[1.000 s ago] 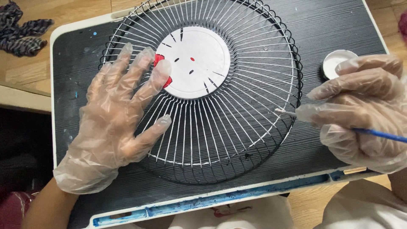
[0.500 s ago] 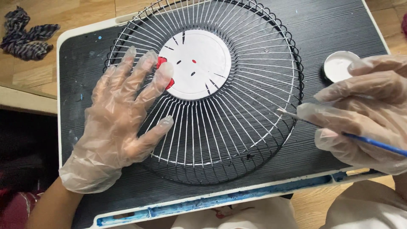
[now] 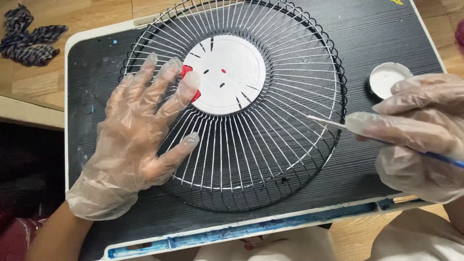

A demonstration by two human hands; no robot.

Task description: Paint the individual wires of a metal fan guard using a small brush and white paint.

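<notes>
pressing my left hand [image 3: 133, 140] open and flat on the wire fan guard [image 3: 232, 104]. my right hand [image 3: 418, 135] pinches a thin paintbrush [image 3: 328, 122], tip at the guard's right rim.

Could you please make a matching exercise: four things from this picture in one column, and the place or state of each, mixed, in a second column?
Things:
1. left hand
2. right hand
3. small white lid
4. dark cloth

Places or states:
A. on the wooden floor, upper left
B. flat on the wire fan grille
C. holding a thin paintbrush
D. on the black tray, right of the grille

Pairs: 1-B, 2-C, 3-D, 4-A
</notes>
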